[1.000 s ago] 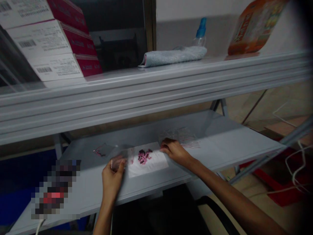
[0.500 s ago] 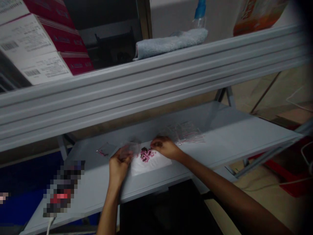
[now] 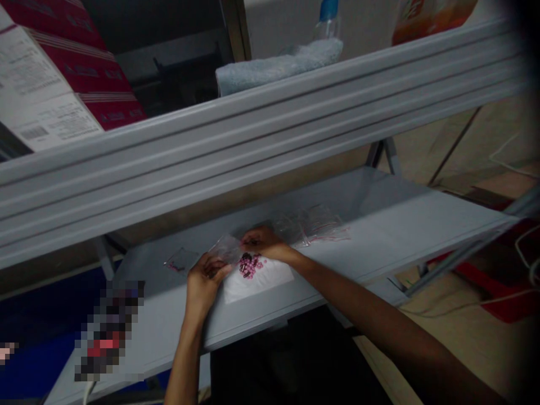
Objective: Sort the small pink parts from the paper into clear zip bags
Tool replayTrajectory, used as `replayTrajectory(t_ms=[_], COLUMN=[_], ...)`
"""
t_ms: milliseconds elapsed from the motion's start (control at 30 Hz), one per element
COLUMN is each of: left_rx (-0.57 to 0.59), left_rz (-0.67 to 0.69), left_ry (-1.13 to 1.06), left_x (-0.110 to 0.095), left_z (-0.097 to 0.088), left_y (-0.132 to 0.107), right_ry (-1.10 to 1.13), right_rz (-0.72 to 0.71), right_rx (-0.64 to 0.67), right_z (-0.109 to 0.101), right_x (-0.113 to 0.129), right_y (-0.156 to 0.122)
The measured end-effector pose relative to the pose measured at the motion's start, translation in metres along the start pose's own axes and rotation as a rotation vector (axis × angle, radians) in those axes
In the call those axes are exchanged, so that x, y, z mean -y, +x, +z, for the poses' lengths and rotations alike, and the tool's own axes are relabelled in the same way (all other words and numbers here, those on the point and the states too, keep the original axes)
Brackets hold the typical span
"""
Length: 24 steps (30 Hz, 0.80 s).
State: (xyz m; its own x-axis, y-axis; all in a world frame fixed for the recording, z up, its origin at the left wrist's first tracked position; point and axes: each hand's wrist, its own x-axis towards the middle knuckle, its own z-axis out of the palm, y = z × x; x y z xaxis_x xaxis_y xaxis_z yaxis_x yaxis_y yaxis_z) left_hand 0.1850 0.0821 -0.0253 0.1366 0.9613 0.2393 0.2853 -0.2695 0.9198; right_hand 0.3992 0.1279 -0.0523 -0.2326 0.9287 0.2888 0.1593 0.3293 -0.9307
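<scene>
My left hand (image 3: 206, 278) is closed on a clear plastic bag (image 3: 225, 247), holding it up over the left end of a white sheet (image 3: 257, 287). My right hand (image 3: 264, 244) is at the bag's right side, fingers pinched together. What those fingers hold, if anything, is too small and dark to make out. Just below the hands lies a small heap of pink and dark beads (image 3: 251, 266) on the sheet.
Several clear bags with reddish edges (image 3: 323, 225) lie right of my hands. Another small bag with reddish bits (image 3: 179, 261) lies to the left. A grey ridged shelf edge (image 3: 236, 135) crosses above the table, carrying boxes (image 3: 54, 95) and a rolled towel (image 3: 278, 67).
My right hand has moved left from beside the beads to the bag. The bag in my left hand now stands more upright. The camera view has shifted slightly.
</scene>
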Motion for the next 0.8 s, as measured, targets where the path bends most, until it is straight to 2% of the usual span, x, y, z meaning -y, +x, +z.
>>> replayTrajectory(t_ms=[167, 400, 500, 567, 667, 733, 800], left_rx=[-0.042, -0.099, -0.116, -0.145, -0.211, -0.192, -0.145], left_rz=[-0.023, -0.029, -0.008, 0.042, 0.204, 0.284, 0.263], left_ry=[-0.015, -0.039, 0.009, 0.164, 0.549, 0.718, 0.802], left_x=[0.005, -0.003, -0.004, -0.003, 0.002, 0.008, 0.015], left_z=[0.005, 0.011, 0.008, -0.001, -0.025, -0.042, -0.054], left_y=[0.0, -0.001, -0.004, -0.005, -0.008, -0.009, -0.012], right_ry=[0.129, 0.047, -0.022, -0.086, -0.25, -0.494, -0.8], right_rz=[0.038, -0.006, -0.028, -0.059, -0.079, -0.025, 0.057], right_rx=[0.001, -0.009, -0.021, -0.078, -0.26, -0.401, -0.497], right_z=[0.002, 0.009, 0.006, -0.007, -0.045, -0.073, -0.092], right_x=[-0.005, 0.005, 0.014, 0.019, 0.022, 0.022, 0.023], right_y=[-0.002, -0.005, -0.007, -0.012, -0.033, -0.056, -0.079])
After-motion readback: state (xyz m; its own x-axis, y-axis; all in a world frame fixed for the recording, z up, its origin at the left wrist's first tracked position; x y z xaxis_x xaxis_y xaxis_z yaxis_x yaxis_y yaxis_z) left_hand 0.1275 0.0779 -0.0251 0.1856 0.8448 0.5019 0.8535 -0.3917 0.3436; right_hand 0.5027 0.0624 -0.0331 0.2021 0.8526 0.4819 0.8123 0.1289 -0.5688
